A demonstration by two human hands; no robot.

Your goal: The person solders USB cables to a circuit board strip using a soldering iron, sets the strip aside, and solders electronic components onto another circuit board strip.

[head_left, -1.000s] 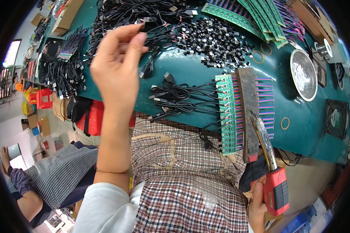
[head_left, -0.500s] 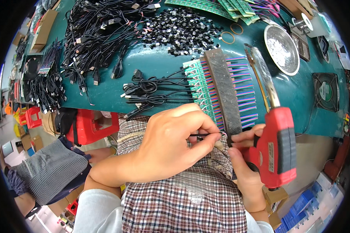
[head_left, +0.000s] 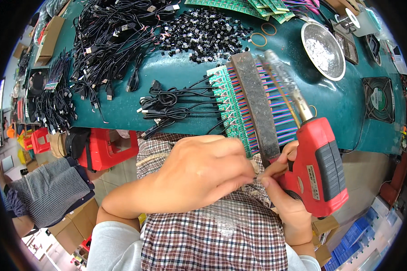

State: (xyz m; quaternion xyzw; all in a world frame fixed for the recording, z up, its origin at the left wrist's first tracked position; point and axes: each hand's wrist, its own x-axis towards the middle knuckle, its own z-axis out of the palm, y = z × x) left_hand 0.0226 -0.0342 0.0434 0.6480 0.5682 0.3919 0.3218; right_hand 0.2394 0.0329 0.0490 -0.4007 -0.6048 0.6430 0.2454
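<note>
My right hand (head_left: 286, 198) is closed on a red and black soldering gun (head_left: 319, 167), its metal tip angled up and away over the table. That hand's thumb and forefinger also meet near my left fingertips. My left hand (head_left: 203, 169) is closed in a pinch above my checked apron (head_left: 203, 235); the thin black cable seen there earlier is now mostly hidden by the hand. Just beyond lies a row of green circuit boards (head_left: 230, 108), with coloured wires under a dark flat bar (head_left: 256, 104). Black cables (head_left: 167, 97) run from the boards' left side.
Piles of black USB cables (head_left: 113, 49) and small black connectors (head_left: 203, 34) cover the back. A metal bowl (head_left: 323, 52), solder spool (head_left: 348, 20) and fan (head_left: 379, 100) are at the right. A red stool (head_left: 108, 151) and another person (head_left: 54, 189) are at the left.
Both hands have drawn together, and my right thumb and forefinger now meet close to my left fingertips. The soldering gun's tip has tilted left. The cable in my left hand has gone from sight.
</note>
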